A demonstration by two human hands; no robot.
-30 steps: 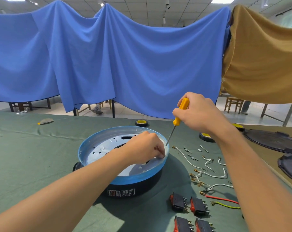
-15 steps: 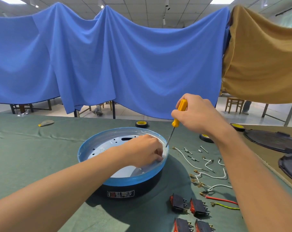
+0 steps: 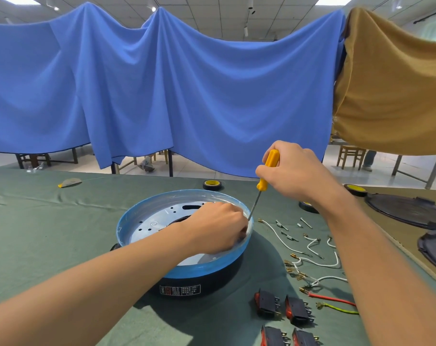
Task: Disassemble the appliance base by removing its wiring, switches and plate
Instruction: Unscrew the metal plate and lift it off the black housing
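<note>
My right grip [image 3: 294, 171] is clamped on the yellow screwdriver [image 3: 268, 171], whose tip is at the right rim of the appliance base [image 3: 187, 273] on the worktop [image 3: 49, 233]. My left grip [image 3: 217, 226] curls inside it over the metal plate [image 3: 157, 226]; I cannot tell whether it holds anything. Loose switches [image 3: 266, 302] and wires [image 3: 319, 263] lie to the right.

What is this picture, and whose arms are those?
Those arms are a person's, not a robot's. The camera sits on that person's head, so you see what they see, looking down at a green table. In the middle stands a round base with a blue rim and a metal plate inside. The right hand grips a yellow screwdriver, tip down by the rim. The left hand reaches into the base; what its fingers hold is hidden. On the right lie loose wires and black-and-red switches, probably taken out already. A blue cloth hangs behind.
</note>
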